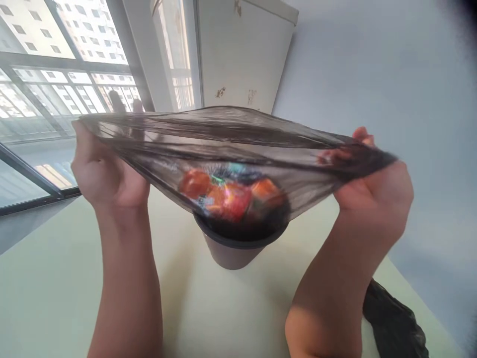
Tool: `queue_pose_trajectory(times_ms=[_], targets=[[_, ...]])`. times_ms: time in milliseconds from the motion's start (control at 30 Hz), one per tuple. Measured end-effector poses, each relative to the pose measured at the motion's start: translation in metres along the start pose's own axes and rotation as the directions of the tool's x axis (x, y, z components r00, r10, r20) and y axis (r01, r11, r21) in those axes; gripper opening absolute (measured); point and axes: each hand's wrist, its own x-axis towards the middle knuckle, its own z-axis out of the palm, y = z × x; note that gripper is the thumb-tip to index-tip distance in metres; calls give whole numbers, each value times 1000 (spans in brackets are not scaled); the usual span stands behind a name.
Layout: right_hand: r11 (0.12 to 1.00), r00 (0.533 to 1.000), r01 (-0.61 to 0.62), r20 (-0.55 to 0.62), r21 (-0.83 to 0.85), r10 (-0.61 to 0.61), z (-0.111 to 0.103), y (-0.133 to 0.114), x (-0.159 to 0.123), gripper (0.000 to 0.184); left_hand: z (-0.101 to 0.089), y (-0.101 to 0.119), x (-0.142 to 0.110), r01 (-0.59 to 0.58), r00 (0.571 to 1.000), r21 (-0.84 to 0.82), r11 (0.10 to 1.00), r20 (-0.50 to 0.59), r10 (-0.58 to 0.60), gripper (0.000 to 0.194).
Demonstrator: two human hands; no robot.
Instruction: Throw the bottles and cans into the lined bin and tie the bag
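Both my hands hold a thin, see-through dark plastic bag (231, 132) stretched wide between them at chest height. My left hand (102, 171) is closed on the bag's left edge. My right hand (372, 184) is closed on its right edge, fingers bunched in the film. Under the stretched bag stands a small grey bin (233, 251) with a dark rim on the pale floor. Through the film I see orange and red wrappers (231, 196) piled in the bin's mouth.
A white cabinet (242, 54) stands behind the bin against a pale wall. Large windows (55, 84) fill the left side. A crumpled black bag (395, 323) lies on the floor at the lower right, next to my right forearm.
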Motion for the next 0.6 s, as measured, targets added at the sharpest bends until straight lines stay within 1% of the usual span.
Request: queue_pose_trajectory(times_ms=[33, 100, 133, 167, 200, 233, 267, 300, 333, 367, 400, 433, 467, 500, 533, 600], targets=[[1000, 1000, 2, 4, -31, -2, 3, -1, -2, 6, 0, 1, 0, 16, 1000, -51, 999, 5, -16, 35], [982, 998, 54, 37, -183, -48, 5, -3, -4, 15, 3, 2, -2, 76, 997, -125, 989, 4, -77, 38], [949, 995, 95, 68, -301, -78, 2, -4, -4, 18, 5, 3, -3, 110, 994, -146, 983, 3, -111, 38], [887, 989, 147, 89, -438, -119, -3, -4, -2, 19, 8, 4, -5, 140, 990, -155, 978, 4, -141, 37], [786, 982, 188, 104, -589, -156, -10, -3, 1, 23, 11, 4, -7, 162, 987, -151, 975, 4, -163, 36], [648, 978, 200, 110, -735, -178, -18, -2, 4, 28, 13, 4, -9, 168, 986, -142, 975, 4, -170, 35], [483, 980, 182, 115, -857, -164, -27, -2, 7, 34, 16, 4, -11, 164, 986, -136, 977, 7, -164, 33], [317, 988, 144, 120, -937, -94, -35, -2, 10, 41, 17, 4, -12, 160, 987, -128, 979, 10, -160, 29], [178, 992, 115, 123, -977, 37, -41, -3, 11, 48, 19, 3, -12, 152, 988, -114, 982, 9, -152, 24], [88, 969, 114, 130, -990, 209, -45, -5, 11, 56, 19, 3, -13, 144, 990, -90, 986, 2, -144, 20], [61, 909, 140, 152, -988, 387, -45, -8, 8, 61, 19, 2, -12, 129, 991, -60, 990, -10, -130, 15], [87, 826, 178, 197, -980, 528, -43, -12, 4, 60, 19, 2, -11, 110, 994, -26, 994, -22, -110, 12], [148, 748, 213, 259, -966, 611, -37, -17, -2, 55, 19, 1, -11, 84, 996, 10, 996, -31, -83, 13], [218, 696, 240, 324, -946, 640, -31, -22, -8, 46, 18, 0, -10, 52, 998, 44, 998, -34, -50, 21], [283, 666, 259, 383, -924, 640, -23, -28, -15, 37, 18, -1, -9, 19, 999, 73, 997, -33, -17, 29], [378, 625, 290, 473, -879, 621, -9, -35, -24, 23, 19, -3, -9, -39, 999, 108, 993, -31, 42, 40]])
